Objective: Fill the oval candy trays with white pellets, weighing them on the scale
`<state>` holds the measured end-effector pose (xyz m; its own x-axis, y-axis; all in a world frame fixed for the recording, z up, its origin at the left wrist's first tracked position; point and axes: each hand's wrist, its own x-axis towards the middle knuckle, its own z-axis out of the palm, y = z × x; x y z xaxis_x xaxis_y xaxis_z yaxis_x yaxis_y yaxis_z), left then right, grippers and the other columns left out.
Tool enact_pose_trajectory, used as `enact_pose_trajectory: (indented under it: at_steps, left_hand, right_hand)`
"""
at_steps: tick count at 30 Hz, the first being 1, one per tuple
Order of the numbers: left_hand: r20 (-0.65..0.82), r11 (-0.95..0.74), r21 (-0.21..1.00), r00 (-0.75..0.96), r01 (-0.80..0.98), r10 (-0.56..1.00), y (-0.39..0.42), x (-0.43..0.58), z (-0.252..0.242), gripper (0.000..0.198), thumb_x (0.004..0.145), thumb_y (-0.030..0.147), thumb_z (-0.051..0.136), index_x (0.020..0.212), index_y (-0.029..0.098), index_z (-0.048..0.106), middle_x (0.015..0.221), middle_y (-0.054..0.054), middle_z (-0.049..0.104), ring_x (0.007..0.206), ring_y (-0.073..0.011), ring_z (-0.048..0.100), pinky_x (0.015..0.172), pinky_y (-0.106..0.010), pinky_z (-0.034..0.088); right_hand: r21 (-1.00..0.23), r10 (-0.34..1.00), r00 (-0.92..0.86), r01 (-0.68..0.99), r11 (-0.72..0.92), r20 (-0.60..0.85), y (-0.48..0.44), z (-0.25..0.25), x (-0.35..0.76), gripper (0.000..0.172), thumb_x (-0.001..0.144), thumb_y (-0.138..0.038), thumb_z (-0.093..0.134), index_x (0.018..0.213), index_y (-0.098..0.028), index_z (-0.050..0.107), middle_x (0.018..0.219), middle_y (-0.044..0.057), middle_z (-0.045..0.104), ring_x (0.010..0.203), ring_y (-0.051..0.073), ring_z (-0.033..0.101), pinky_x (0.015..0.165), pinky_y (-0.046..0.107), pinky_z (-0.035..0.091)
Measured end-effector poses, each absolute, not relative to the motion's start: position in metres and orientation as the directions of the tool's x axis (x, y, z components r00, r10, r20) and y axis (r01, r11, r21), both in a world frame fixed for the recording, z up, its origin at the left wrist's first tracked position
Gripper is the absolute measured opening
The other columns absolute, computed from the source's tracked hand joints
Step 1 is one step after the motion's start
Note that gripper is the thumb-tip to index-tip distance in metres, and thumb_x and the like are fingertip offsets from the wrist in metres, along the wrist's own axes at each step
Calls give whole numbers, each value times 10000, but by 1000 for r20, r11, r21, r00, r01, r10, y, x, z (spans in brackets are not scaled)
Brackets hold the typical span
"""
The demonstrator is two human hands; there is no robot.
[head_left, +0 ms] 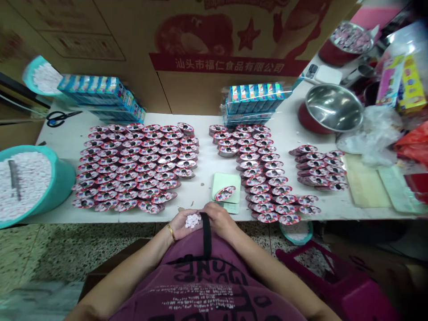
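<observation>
My left hand [182, 224] is cupped palm up at the table's front edge, with a small heap of white candies [193, 220] in it. Close beside it, my right hand [218, 217] is closed, its fingers bent downward. What those fingers hold, if anything, is hidden. Just beyond my right hand, a single red-and-white oval pack [225, 193] lies on a small pale green scale [222, 179]. Similar packs stand in tight rows, one block [129, 167] at left, another [262, 178] at right and a smaller group [319, 167] farther right.
Left of the table is a teal tub [63, 178] of white candies. Black scissors [62, 118] lie behind it. Blue boxes [96, 91] and wrapped blue boxes [256, 100] stand before a large carton [200, 89]. A steel bowl [334, 109] and plastic bags [374, 133] are at right.
</observation>
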<state>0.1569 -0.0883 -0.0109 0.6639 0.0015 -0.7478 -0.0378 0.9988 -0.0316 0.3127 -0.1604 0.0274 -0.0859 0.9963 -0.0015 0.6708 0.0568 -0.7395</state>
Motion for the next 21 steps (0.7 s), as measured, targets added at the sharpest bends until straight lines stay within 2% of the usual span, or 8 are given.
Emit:
enact_pose_trajectory:
  at_steps: [2,4,9,16,21]
  left_hand:
    - [-733,999,-25,680,-35,5,-86,160,-10,239,732,157,453,885,23,578,826,-141,636,784,-191,589,782,-307,396]
    - [-722,999,-30,692,-33,1,-83,164,-9,285,726,163,459,945,12,562,893,-164,622,828,-207,582,803,-318,387]
    - [-714,999,-22,700,-50,19,-80,167,-8,303,726,168,453,965,14,558,924,-169,615,826,-208,584,798,-317,390]
    - [-727,995,9,683,-95,72,-80,151,-12,287,728,158,448,958,30,561,941,-152,612,813,-194,586,777,-299,404]
    - [-739,993,16,667,-114,89,-79,143,-13,277,728,154,448,951,39,566,950,-145,610,820,-192,585,762,-284,414]
  right_hand:
    - [-751,994,105,660,-39,41,-162,29,334,163,806,-215,408,851,-182,561,780,37,546,758,123,509,680,233,417]
    - [-714,974,219,691,-114,56,-162,27,355,160,800,-212,414,851,-184,563,783,41,550,770,130,512,698,243,416]
    - [-580,981,195,799,-157,3,-159,16,382,179,797,-220,419,871,-186,578,814,50,562,787,143,519,717,251,418]
    - [-660,937,341,723,-205,82,-169,18,394,176,792,-237,428,875,-193,578,835,45,589,797,139,540,732,266,429]
    - [-650,890,447,703,-288,89,-184,21,413,161,771,-254,455,841,-194,587,819,37,597,769,142,548,710,273,433]
